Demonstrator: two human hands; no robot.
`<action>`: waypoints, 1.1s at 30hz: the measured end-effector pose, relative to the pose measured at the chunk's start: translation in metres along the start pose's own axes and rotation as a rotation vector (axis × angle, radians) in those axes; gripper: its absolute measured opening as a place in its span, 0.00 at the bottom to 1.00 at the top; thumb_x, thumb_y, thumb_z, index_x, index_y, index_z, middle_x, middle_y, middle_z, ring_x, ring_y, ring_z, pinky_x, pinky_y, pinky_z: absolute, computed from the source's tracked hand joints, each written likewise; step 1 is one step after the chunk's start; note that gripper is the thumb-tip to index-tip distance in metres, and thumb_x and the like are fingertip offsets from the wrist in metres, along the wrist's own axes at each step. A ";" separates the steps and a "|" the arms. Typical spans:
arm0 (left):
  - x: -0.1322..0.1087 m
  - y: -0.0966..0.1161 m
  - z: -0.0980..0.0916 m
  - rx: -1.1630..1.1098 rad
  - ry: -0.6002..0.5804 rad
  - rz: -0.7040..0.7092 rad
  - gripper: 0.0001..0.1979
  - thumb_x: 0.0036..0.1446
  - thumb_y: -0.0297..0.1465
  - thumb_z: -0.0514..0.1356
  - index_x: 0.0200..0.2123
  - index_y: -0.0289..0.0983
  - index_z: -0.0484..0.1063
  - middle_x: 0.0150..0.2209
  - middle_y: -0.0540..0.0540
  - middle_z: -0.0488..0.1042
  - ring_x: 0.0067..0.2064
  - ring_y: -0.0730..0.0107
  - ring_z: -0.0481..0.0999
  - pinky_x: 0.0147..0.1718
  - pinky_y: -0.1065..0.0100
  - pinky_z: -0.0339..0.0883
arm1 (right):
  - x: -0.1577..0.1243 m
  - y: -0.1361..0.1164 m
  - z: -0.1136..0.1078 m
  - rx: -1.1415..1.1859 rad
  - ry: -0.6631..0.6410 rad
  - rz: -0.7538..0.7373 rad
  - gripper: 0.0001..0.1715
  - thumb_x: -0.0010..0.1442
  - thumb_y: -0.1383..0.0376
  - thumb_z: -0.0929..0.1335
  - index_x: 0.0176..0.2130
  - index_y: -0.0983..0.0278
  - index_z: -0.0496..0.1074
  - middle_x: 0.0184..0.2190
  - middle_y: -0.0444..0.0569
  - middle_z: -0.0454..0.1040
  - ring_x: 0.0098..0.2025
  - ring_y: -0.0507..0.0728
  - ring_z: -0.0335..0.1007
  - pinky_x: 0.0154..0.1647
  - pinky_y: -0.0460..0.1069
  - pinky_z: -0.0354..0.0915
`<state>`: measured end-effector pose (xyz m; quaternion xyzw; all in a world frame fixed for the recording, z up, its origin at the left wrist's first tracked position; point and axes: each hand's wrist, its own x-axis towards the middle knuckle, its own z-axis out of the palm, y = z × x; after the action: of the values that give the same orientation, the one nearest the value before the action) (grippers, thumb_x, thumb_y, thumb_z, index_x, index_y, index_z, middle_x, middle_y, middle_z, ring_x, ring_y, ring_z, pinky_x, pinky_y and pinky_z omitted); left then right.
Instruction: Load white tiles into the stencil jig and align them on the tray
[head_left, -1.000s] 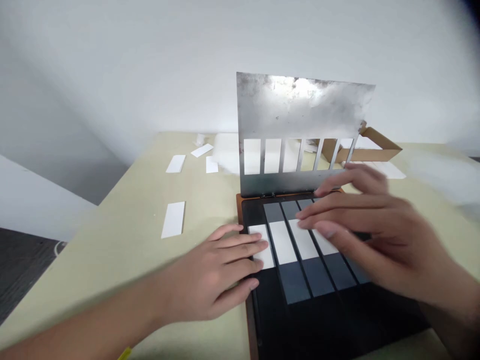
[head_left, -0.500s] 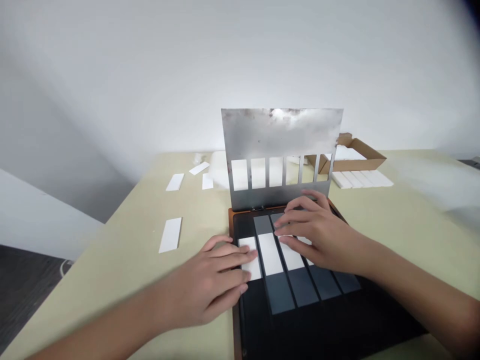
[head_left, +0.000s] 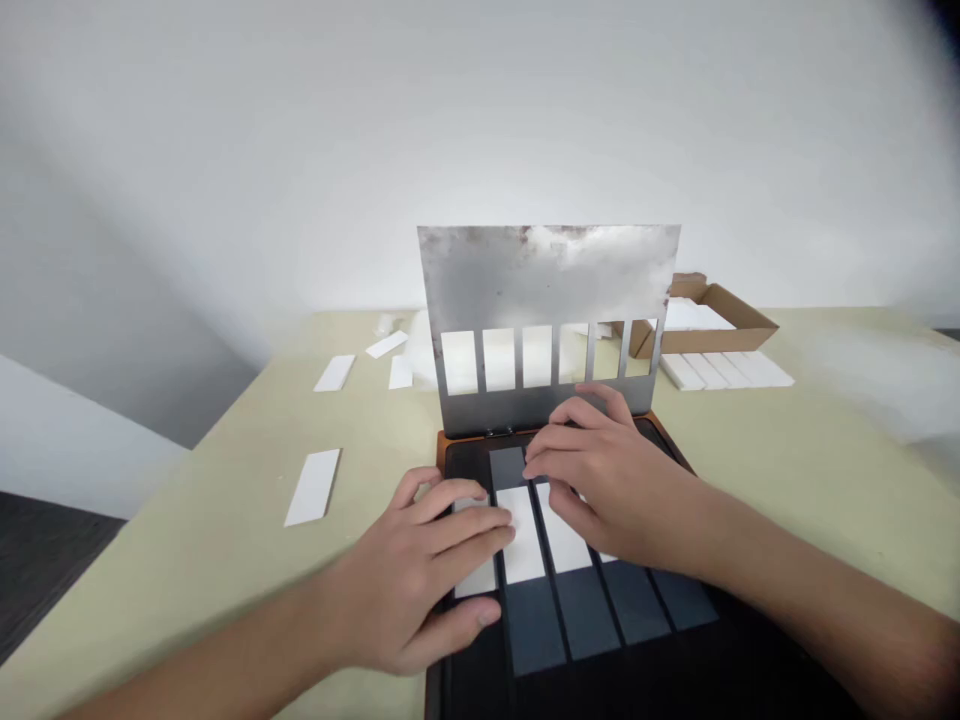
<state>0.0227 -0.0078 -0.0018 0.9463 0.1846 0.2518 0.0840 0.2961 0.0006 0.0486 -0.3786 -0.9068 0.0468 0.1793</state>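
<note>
The left hand (head_left: pixel 409 575) rests palm-down at the near left of a black board (head_left: pixel 465 465), its fingers (head_left: pixel 469 530) open and flat across the two leftmost white strips (head_left: pixel 520 535). The right hand (head_left: pixel 600 490) sits at the board's centre, its fingers (head_left: pixel 544 465) loosely curved and not gripping, over the strips' far ends; it hides most of the fourth strip. The strips lie side by side on slate-blue lanes (head_left: pixel 532 625). At 12 o'clock from the board stands a scuffed steel stencil plate (head_left: pixel 540 290) with a row of slots. Around 2 o'clock, a cardboard tray (head_left: pixel 720 335) sits beside a row of white tiles (head_left: pixel 724 370) on the worktop (head_left: pixel 225 560); loose white strips (head_left: pixel 311 487) lie at 10 o'clock.
</note>
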 end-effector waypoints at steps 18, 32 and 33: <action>-0.004 -0.001 0.001 0.009 -0.063 0.001 0.22 0.71 0.37 0.57 0.64 0.36 0.71 0.58 0.40 0.80 0.56 0.49 0.72 0.55 0.49 0.52 | -0.011 -0.027 0.021 -0.184 -0.165 -0.129 0.49 0.55 0.28 0.71 0.45 0.70 0.82 0.40 0.55 0.80 0.48 0.67 0.71 0.64 0.69 0.58; -0.009 -0.006 0.002 0.042 -0.037 0.044 0.19 0.73 0.35 0.53 0.59 0.34 0.75 0.51 0.35 0.72 0.51 0.48 0.70 0.48 0.50 0.59 | -0.012 -0.024 0.028 -0.173 -0.176 -0.158 0.47 0.58 0.29 0.69 0.42 0.71 0.80 0.38 0.52 0.76 0.47 0.64 0.68 0.68 0.67 0.50; -0.010 -0.006 0.001 0.026 -0.023 0.081 0.19 0.73 0.37 0.53 0.57 0.35 0.75 0.50 0.35 0.72 0.50 0.49 0.71 0.46 0.50 0.60 | -0.011 -0.023 0.027 -0.154 -0.189 -0.152 0.44 0.61 0.31 0.69 0.41 0.70 0.80 0.38 0.52 0.76 0.47 0.64 0.68 0.69 0.67 0.49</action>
<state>0.0139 -0.0063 -0.0086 0.9568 0.1484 0.2418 0.0634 0.2779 -0.0224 0.0254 -0.3152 -0.9467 -0.0012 0.0664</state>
